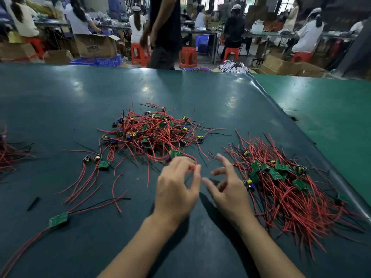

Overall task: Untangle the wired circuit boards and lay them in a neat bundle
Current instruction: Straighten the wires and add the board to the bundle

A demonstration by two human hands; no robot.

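A tangled heap (154, 133) of small green circuit boards with red and black wires lies in the middle of the dark green table (60, 101). My left hand (176, 187) pinches a red wire (190, 157) that runs up to a green board (176, 153) at the heap's near edge. My right hand (226, 185) hovers beside it with fingers spread and relaxed, holding nothing. To the right lies a bundle (285, 189) of boards with their wires running toward me.
Loose boards with wires lie at the left: a small group (98, 161) and a single board (58, 219). More red wires (8, 155) show at the left edge. A black strip (33, 203) lies nearby. People work at benches behind; one stands at the far table edge (164, 33).
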